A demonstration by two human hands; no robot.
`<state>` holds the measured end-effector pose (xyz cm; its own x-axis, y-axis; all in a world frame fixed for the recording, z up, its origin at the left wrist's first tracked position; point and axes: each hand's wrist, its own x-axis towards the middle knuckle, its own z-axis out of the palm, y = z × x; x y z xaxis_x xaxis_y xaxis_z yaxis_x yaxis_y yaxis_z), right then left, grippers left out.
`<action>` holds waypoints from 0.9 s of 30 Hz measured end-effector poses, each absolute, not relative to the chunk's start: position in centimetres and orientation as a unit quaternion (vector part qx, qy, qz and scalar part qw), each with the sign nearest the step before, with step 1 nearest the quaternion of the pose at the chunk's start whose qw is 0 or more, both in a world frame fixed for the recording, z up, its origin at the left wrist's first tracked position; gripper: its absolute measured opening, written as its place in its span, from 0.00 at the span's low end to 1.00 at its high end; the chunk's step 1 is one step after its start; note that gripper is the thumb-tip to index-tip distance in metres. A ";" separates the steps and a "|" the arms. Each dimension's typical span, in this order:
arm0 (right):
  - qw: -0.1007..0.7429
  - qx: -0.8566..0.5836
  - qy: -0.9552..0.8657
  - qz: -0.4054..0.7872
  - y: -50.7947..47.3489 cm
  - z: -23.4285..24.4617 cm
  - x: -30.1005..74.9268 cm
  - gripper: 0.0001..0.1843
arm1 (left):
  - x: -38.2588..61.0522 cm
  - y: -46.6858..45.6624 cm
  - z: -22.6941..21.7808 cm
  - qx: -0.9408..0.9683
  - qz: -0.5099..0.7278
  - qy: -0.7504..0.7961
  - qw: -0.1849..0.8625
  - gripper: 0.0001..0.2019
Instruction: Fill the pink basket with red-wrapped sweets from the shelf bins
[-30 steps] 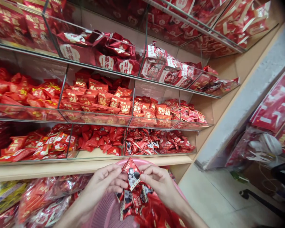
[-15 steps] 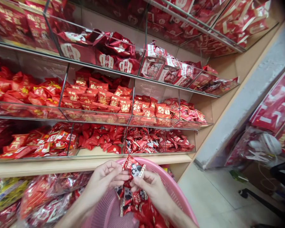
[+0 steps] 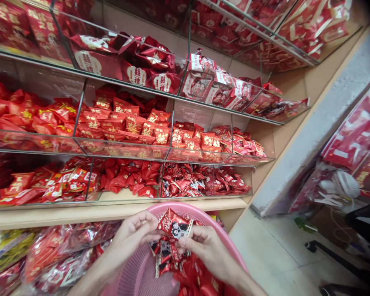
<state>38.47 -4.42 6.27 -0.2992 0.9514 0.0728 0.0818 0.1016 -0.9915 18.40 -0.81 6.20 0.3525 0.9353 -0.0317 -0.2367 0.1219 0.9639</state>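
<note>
A small red candy packet [image 3: 172,224] with gold lettering, a cartoon couple and a pale jagged edge is held up over a pink plastic basket [image 3: 234,250]. My left hand [image 3: 138,233] pinches its left side between thumb and fingers. On the opposite side, my right hand [image 3: 205,243] grips the pale edge, fingers closed. Just below the packet are similar red-and-black packets [image 3: 165,257]. Plain glossy red packets [image 3: 197,279] lie lower in the basket, partly covered by my right forearm.
Glass-fronted shelves [image 3: 120,150] full of red packets rise behind the basket. Under the wooden shelf edge [image 3: 64,216], bulk plastic bags [image 3: 64,255] lie at left. A grey pillar [image 3: 296,152], tiled floor [image 3: 271,242] and black chair base [image 3: 336,263] are at right.
The packet has turned slightly and shifted a little right and down between my hands. My right hand has moved slightly right. The view has shifted a little.
</note>
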 end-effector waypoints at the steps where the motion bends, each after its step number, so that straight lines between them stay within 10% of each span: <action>1: 0.411 -0.421 -0.617 0.522 -4.4 6.3 38.6 0.15 | 18.4 -0.8 6.5 0.491 0.443 0.352 0.663 0.07; 12: 0.350 -0.426 -0.659 0.512 -4.7 6.6 39.3 0.16 | 19.0 -0.6 7.5 0.590 0.403 0.375 0.590 0.11; 27: 0.517 -0.449 -0.552 0.476 -2.4 6.6 39.8 0.16 | 19.9 0.0 7.3 0.554 0.444 0.410 0.572 0.09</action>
